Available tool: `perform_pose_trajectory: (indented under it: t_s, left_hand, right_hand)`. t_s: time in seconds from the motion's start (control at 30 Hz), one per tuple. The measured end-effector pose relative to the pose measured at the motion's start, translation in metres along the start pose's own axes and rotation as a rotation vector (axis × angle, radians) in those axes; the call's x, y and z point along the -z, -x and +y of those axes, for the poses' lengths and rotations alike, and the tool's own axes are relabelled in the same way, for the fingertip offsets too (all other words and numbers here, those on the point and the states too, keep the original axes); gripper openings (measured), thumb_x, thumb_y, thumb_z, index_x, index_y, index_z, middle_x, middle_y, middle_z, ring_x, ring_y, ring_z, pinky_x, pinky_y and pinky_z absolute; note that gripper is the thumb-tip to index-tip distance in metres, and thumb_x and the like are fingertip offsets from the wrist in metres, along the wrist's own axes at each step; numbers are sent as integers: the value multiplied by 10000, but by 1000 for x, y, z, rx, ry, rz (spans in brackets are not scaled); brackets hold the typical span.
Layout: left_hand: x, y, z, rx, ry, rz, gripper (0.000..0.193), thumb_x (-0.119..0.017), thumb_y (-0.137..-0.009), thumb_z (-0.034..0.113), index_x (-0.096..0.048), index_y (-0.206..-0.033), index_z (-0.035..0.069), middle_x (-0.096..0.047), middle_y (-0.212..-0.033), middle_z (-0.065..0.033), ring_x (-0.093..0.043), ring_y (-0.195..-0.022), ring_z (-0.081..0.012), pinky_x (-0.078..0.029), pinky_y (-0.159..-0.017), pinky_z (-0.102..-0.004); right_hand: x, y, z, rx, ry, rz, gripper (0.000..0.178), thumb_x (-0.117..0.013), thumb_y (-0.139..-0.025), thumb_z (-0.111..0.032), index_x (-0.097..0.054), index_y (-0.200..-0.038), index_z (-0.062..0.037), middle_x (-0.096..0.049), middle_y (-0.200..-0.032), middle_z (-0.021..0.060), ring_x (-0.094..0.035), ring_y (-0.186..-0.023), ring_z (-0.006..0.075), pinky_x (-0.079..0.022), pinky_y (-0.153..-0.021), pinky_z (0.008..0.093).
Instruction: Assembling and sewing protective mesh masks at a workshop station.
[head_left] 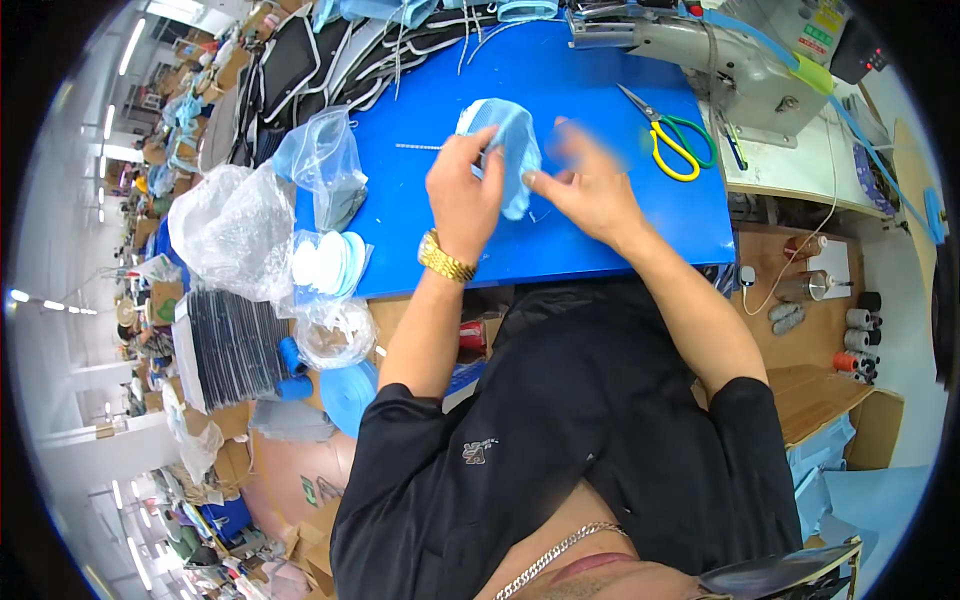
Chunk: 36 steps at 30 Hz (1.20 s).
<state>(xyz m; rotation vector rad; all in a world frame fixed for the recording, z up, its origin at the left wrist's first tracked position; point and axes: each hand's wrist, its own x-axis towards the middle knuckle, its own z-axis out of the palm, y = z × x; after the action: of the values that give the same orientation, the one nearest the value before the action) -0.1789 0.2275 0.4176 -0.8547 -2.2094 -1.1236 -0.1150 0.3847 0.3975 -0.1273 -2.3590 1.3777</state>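
Over the blue tabletop (pixel 640 240), my left hand (pixel 466 190) is closed on a light blue mesh fabric piece (pixel 513 150), pinching it between thumb and fingers. The piece is curved and has a whitish edge at its upper left. My right hand (pixel 590 190) is at the piece's right side, its thumb tip at the fabric edge. Its fingers are stretched away from the thumb and partly blurred; nothing shows between them. A thin pale cord (pixel 418 147) lies left of the fabric. To the right are scissors (pixel 672 145) with yellow and green handles.
A sewing machine (pixel 740 75) stands at the back right. Black padded pieces (pixel 300 70) are heaped at the back left. Clear plastic bags (pixel 235 230) and white and pale blue discs (pixel 330 262) sit along the left edge. Thread spools (pixel 858 340) stand on the lower right shelf.
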Motion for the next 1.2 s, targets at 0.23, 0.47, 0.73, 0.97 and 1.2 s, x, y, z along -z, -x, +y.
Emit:
perform_pose_trajectory:
  t_s: [0.23,0.47,0.73,0.97,1.2]
  left_hand:
    - [-25,59,26,-76,34,-32,305,-664,-745,-20,-659,-1043,45,-613,-899,-124,-594,-766,-268,-479,-625,-355]
    - [17,19,14,151,6,123,220,-631,-748,-40,-661,-953,35,-548,-793,-34,-515,-689,-116,-432,-578,-249]
    - [39,-17,33,232,111,65,272,-677,-771,38,-650,-1041,33,-580,-951,-81,-566,-737,-155,-483,-640,-274]
    - [33,-47,24,-262,-146,-225,397,-670,-814,150,-632,-1207,112,-585,-1247,-125,-583,-1084,-303,-501,-866,-377]
    - [25,-67,26,-166,-197,-361,227,-626,-875,156,-703,-1081,100,-700,-1035,-104,-653,-909,-261,-508,-756,-361]
  right_hand:
    - [-14,44,28,-348,-322,-180,244,-668,-818,-182,-569,-843,41,-645,-694,171,-651,-614,265,-500,-583,365]
    - [-4,14,7,-66,-255,11,357,-639,-792,-130,-647,-1119,13,-644,-713,140,-623,-591,229,-470,-550,341]
    - [19,-22,-27,44,-241,-33,373,-646,-797,-134,-655,-1138,16,-667,-765,118,-622,-635,170,-481,-591,307]
    - [38,-35,-14,114,-119,-207,375,-613,-765,-110,-665,-1120,-3,-667,-813,130,-629,-693,207,-490,-642,329]
    - [54,-49,-16,197,142,-98,340,-606,-747,-96,-673,-1071,-17,-659,-892,151,-641,-802,273,-498,-734,362]
